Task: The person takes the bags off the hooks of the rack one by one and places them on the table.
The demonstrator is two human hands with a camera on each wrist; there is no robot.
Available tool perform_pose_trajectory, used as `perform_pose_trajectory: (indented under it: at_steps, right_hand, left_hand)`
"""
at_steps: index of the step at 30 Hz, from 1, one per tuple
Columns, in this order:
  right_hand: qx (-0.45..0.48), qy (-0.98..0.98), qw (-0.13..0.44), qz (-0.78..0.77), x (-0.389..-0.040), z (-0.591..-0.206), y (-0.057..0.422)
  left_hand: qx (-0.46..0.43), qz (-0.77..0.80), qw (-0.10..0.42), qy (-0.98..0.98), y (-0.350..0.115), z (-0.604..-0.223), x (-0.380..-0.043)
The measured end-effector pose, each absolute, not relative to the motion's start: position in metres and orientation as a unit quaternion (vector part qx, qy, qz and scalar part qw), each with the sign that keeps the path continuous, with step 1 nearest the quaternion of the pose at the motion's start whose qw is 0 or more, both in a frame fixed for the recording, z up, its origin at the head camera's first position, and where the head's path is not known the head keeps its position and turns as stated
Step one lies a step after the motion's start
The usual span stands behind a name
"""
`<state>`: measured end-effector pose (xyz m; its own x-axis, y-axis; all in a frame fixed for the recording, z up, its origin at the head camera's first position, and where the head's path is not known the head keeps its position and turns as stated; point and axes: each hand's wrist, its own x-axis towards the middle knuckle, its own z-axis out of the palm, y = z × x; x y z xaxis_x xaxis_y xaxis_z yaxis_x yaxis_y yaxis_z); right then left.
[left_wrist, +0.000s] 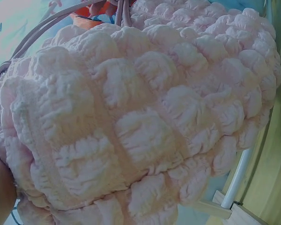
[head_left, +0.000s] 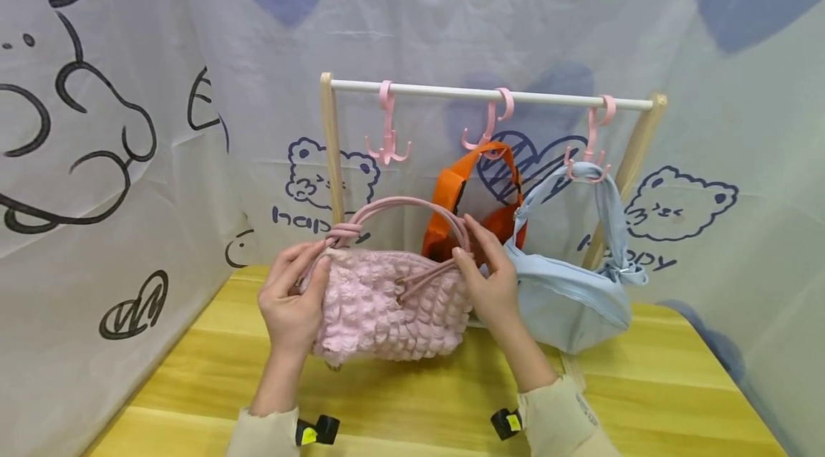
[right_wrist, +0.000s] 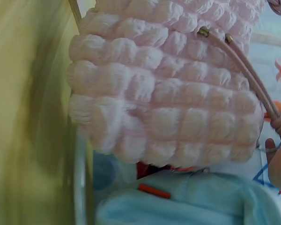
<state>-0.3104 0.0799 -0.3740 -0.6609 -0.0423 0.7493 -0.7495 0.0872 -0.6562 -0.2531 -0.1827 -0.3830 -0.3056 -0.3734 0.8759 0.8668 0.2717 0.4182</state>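
A pink puffy handbag (head_left: pixel 393 306) is held up over the wooden table in the head view, its thin cord handle (head_left: pixel 406 200) arching above it. My left hand (head_left: pixel 293 296) grips the bag's upper left corner beside the knotted handle end, thumb in front. On the other side, my right hand (head_left: pixel 493 278) pinches the handle cords at the upper right corner. The bubbled fabric fills much of the left wrist view, where a bit of the left hand (left_wrist: pixel 1 185) shows at the edge. Brass eyelets (right_wrist: pixel 204 32) hold the cords in the right wrist view.
Behind the bag stands a wooden rack with a white rail (head_left: pixel 438 92). Pink hooks hang from it: the left hook (head_left: pixel 388 145) is bare, the middle one carries an orange bag (head_left: pixel 445 203), and the right one a light blue bag (head_left: pixel 573 299). Printed cloth surrounds the table (head_left: pixel 412 407).
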Motion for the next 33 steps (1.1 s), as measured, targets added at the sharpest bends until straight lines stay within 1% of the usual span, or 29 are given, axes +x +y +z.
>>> perform_pose_trajectory:
  at_steps: [4,11,17,22,26,30,33]
  right_hand:
    - [0.316,-0.664,0.29,0.612,-0.309,-0.387,0.088]
    - [0.345,-0.642,0.271,0.628,-0.304,-0.407,0.098]
    - [0.313,-0.642,0.254,0.652,-0.302,-0.418,0.098]
    - [0.288,-0.646,0.254,0.659,-0.302,-0.426,0.095]
    - [0.302,-0.623,0.269,0.669,-0.304,-0.431,0.092]
    - [0.337,-0.596,0.313,0.658,-0.308,-0.436,0.089]
    - [0.342,-0.593,0.345,0.642,-0.308,-0.438,0.088]
  left_hand:
    - [-0.206,-0.57,0.548,-0.577,-0.182,-0.382,-0.251]
    - [-0.191,-0.578,0.544,-0.577,-0.181,-0.381,-0.249]
    - [-0.188,-0.6,0.538,-0.561,-0.182,-0.379,-0.248]
    - [-0.183,-0.615,0.537,-0.548,-0.183,-0.379,-0.247]
    - [-0.174,-0.623,0.535,-0.543,-0.184,-0.379,-0.247]
    - [-0.161,-0.628,0.528,-0.55,-0.185,-0.379,-0.247]
    - [-0.143,-0.625,0.518,-0.566,-0.188,-0.38,-0.248]
